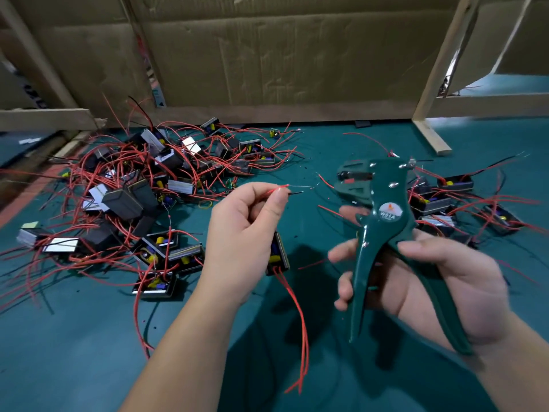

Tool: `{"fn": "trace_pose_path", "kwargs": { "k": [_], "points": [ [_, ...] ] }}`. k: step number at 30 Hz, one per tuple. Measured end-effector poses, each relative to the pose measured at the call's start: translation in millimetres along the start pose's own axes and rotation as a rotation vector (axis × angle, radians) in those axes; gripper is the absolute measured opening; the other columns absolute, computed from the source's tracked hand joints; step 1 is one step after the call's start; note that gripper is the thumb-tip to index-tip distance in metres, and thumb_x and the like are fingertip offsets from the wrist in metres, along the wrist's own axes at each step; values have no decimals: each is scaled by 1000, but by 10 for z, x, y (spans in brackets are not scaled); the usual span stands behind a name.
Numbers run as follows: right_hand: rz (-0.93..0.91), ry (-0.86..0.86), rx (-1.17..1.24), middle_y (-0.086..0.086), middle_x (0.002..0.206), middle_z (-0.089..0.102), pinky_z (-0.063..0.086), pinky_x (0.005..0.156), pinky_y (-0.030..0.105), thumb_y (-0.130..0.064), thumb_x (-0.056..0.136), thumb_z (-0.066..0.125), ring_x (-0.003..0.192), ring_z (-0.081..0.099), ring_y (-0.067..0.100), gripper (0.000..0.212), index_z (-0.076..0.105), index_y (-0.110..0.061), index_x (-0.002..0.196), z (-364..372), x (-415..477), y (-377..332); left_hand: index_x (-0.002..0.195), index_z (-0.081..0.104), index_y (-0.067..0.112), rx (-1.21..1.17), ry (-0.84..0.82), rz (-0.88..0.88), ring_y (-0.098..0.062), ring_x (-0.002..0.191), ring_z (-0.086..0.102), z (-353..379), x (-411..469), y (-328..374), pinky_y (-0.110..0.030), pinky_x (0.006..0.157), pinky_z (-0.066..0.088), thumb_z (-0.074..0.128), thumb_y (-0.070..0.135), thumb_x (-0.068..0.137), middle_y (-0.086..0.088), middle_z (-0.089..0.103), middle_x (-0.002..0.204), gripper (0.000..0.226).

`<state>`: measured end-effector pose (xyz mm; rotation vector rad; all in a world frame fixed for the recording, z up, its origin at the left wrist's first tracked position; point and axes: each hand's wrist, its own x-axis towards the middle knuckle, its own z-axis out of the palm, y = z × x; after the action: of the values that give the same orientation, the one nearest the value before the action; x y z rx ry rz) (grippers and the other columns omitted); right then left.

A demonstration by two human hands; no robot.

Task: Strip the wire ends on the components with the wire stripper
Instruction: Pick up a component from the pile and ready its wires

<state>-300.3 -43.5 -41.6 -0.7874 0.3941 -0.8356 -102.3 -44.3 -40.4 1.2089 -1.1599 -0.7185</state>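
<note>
My left hand pinches a red and a black wire end between thumb and forefinger; bare strands stick out to the right. A small black component hangs behind that hand, its long red leads trailing down. My right hand grips the handles of a dark green wire stripper, held upright. The stripper's jaws point left and sit just right of the wire tips, apart from them.
A big heap of black components with tangled red wires covers the left of the green mat. A smaller group of components lies at the right. Cardboard panels and wooden slats close off the back.
</note>
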Motion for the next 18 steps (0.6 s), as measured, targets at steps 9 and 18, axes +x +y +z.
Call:
{"fn": "trace_pose_path", "kwargs": {
  "k": [9,18],
  "points": [
    [176,-222,221,31,104,53,43,84,56,-9,88,52,89,55,43,48,41,15,128,59,23,65,81,69,21,-27,-19,69,-10,53,30,-12,-17,45,-20,48,27,65,17,88,-5,38,57,9],
    [281,51,-198,1,62,69,54,66,23,8,97,41,55,66,16,54,78,-21,70,13,115,93,76,66,26,29,-35,135,-6,54,36,22,-34,47,-20,50,31,66,13,87,4,50,57,18]
  ]
}}
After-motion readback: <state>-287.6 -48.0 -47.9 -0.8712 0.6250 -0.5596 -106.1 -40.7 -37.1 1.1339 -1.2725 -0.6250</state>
